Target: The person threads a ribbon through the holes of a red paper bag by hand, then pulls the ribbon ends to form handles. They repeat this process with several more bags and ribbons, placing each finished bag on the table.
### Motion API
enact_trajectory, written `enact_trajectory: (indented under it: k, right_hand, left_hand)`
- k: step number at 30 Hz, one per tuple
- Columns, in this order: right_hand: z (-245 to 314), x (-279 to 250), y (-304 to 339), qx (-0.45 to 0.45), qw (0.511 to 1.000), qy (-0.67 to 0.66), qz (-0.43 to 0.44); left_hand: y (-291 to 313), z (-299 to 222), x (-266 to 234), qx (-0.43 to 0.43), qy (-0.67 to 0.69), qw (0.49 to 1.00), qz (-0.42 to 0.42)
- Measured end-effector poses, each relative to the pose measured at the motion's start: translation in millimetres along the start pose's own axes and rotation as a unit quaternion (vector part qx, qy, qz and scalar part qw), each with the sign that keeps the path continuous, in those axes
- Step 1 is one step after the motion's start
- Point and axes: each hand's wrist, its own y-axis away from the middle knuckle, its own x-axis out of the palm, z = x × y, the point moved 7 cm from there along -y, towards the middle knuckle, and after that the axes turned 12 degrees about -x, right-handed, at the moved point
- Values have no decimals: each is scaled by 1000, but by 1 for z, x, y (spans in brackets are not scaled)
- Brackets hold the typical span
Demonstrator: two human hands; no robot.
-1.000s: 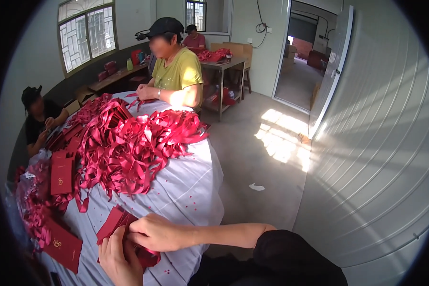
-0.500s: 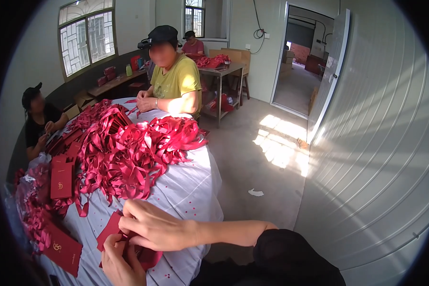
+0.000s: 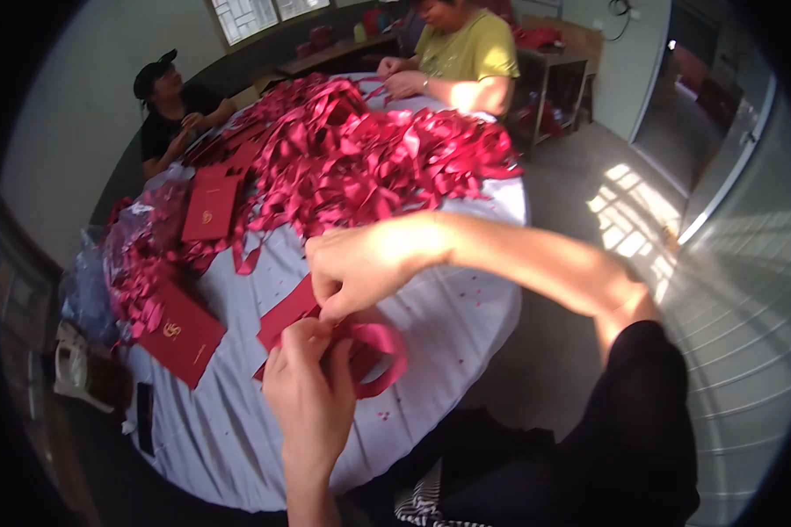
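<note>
A flat dark red paper piece (image 3: 283, 318) lies on the cloth-covered table in front of me, partly under my hands. From it a wide red ribbon (image 3: 394, 350) bows out in a loop to the right. My left hand (image 3: 306, 386) is closed from below, thumb and fingers pinching at the ribbon over the paper. Reaching in from the right, my right hand (image 3: 365, 268) is bent down with its fingertips pinched close to the left ones. The exact spot they grip is hidden by the fingers.
A big heap of red ribbons (image 3: 351, 154) covers the far table. Dark red printed pieces (image 3: 211, 206) and a clear plastic bag (image 3: 97, 285) lie left, with a dark phone-like object (image 3: 145, 417) near the edge. Two people (image 3: 470, 48) (image 3: 180, 110) work across the white cloth (image 3: 237, 439).
The view has tilted down and swung left, so things sit farther right and higher. Both hands stay at the same red piece; my right wrist is raised and the ribbon loop shows more.
</note>
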Motion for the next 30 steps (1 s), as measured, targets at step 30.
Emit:
enact_trajectory:
  k: [30]
  right_hand:
    - [-46,29,11,-117,784,-569,-219]
  left_hand:
    - [-1,0,3,36,-84,995,35]
